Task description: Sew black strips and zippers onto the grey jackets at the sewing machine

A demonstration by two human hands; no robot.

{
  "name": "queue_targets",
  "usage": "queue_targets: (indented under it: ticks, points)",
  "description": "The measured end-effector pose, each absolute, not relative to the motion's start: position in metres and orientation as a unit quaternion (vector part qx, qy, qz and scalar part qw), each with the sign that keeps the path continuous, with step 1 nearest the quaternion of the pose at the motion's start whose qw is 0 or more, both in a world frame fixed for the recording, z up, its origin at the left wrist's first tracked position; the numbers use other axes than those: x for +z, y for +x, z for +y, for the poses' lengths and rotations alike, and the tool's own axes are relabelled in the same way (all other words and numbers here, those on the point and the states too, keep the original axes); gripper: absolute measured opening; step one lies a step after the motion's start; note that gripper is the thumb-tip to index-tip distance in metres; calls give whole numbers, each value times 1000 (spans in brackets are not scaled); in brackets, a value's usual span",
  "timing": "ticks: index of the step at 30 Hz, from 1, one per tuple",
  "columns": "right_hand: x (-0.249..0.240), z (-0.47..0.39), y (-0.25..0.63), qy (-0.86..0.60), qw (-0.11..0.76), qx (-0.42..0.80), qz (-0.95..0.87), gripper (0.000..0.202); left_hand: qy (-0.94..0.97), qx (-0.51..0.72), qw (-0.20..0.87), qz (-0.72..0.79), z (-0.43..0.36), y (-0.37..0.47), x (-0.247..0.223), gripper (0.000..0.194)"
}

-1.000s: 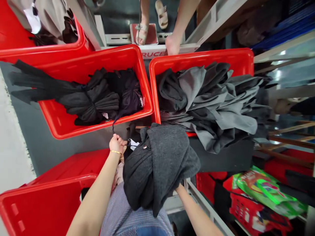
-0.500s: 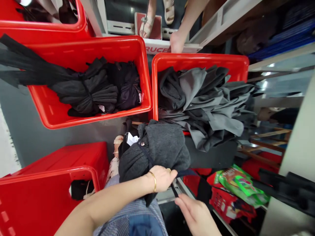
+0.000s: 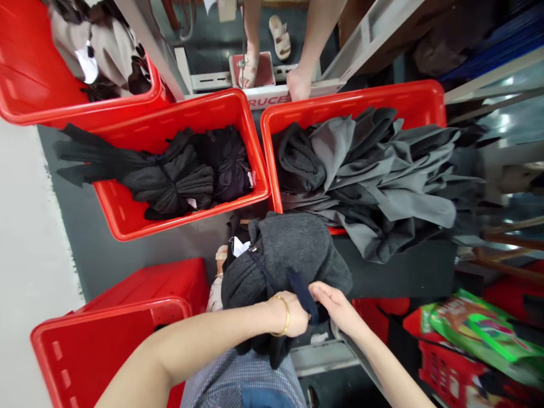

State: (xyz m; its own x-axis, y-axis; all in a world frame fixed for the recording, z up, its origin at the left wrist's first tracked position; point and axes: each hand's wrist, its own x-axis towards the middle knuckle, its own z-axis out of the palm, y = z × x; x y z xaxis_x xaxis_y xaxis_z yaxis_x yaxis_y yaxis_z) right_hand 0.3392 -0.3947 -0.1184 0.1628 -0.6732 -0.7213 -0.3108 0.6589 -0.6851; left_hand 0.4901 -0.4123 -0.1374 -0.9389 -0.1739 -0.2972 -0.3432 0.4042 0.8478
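Note:
A bundle of dark grey cloth (image 3: 297, 243) rests over my lap, with a white tag (image 3: 240, 247) at its upper left and a thin dark cord across it. My left hand (image 3: 291, 317), a gold bangle at its wrist, is closed low on the bundle, around the lower part of a navy fabric strip (image 3: 302, 294). Just to the right, my right hand (image 3: 334, 303) is closed, thumb and fingers pinching the strip's edge. Part of the strip is hidden between the two hands.
Ahead stand a red bin (image 3: 123, 235) with tied dark bundles and another red bin (image 3: 272, 187) heaped with grey cloth. A tipped red bin (image 3: 106, 323) lies left. At right are a red basket (image 3: 446, 362) and a green packet (image 3: 476, 328). Another person's feet (image 3: 300, 85) show beyond.
My right hand has risen from below the bundle to beside my left hand, and the strip now folds up over the cloth. My left hand has turned lower. The view has shifted.

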Motion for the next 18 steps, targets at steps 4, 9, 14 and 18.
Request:
queue_targets:
  ticks: [4,9,14,18]
  points:
    - [-115,-386,336,-335,734,-99,582,30,-141,516,85,841,-413,491,-132,17]
    - [-114,-384,336,-359,790,-82,490,32,-38,428,-19,903,-414,500,-131,18]
    - [-121,-385,338,-363,812,-69,452,33,-22,393,-93,915,-420,501,-131,25]
    - [-106,-389,335,-500,686,-107,518,32,-44,420,-71,904,-432,501,-121,21]
